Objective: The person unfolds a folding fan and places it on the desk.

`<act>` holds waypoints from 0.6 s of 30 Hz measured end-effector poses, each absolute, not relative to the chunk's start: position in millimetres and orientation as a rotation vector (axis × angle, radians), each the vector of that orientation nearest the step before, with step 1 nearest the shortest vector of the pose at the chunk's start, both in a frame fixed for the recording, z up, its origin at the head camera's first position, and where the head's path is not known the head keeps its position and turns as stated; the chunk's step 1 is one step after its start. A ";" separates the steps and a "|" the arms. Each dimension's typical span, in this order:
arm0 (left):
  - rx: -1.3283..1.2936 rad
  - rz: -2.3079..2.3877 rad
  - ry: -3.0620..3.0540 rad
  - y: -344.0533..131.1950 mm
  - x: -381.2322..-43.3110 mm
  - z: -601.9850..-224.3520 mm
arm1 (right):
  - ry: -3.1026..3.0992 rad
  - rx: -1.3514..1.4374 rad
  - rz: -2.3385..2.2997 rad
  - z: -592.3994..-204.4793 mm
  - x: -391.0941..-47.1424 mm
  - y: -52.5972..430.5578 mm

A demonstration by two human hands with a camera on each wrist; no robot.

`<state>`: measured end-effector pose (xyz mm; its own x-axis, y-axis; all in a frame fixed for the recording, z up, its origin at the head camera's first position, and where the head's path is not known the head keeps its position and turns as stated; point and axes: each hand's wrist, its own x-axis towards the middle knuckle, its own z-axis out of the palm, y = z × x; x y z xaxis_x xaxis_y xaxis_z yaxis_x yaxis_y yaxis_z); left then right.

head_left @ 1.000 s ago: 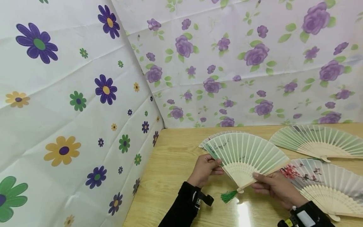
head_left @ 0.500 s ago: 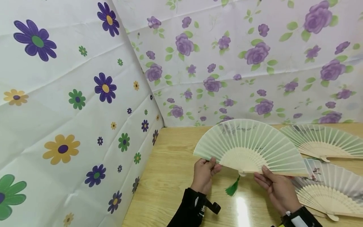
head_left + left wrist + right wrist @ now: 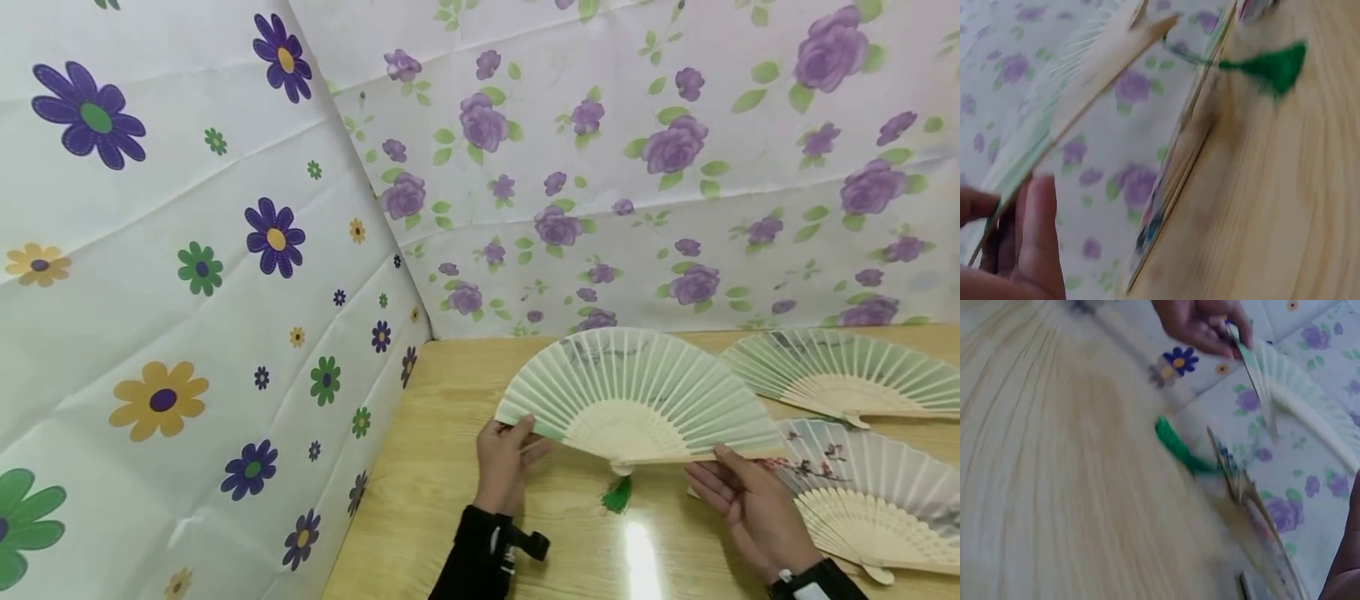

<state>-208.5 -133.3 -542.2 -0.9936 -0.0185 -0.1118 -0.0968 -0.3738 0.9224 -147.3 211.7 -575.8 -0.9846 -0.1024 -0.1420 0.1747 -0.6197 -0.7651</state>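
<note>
A pale green folding fan (image 3: pixel 637 417), spread wide with bamboo ribs, is held up above the wooden table. My left hand (image 3: pixel 498 467) pinches its left end between thumb and fingers; the left wrist view shows that grip on the outer edge of the fan (image 3: pixel 1035 147). At its right end my right hand (image 3: pixel 765 508) holds the lower edge, thumb on top and fingers beneath. From the pivot hangs a green tassel (image 3: pixel 617 496). The right wrist view shows the left hand (image 3: pixel 1207 325) at the far end, with only part of the right hand at the border.
Two more spread fans lie on the right: a green fan (image 3: pixel 832 387) at the back and a greyish fan with red blossoms (image 3: pixel 892 467) nearer. Flower-printed sheets stand at the left (image 3: pixel 165 333) and back (image 3: pixel 600 167) of the wooden table (image 3: pixel 427 467).
The held fan has spread from a partial wedge to a wide arc. My hands have moved farther apart, left hand leftward and right hand rightward, each now at an end of it.
</note>
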 end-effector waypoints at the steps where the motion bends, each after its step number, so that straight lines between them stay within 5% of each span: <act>1: -0.166 2.554 1.748 -142.5 -209.2 -542.0 | 1.310 0.136 -2.673 -577.4 -146.1 217.2; 10: -0.127 2.271 1.955 -208.2 -200.2 -540.5 | 1.479 0.455 -2.386 -583.0 -136.6 239.9; 18: -0.091 1.846 2.203 -236.9 -188.3 -534.5 | 1.769 0.414 -1.993 -581.2 -125.1 246.7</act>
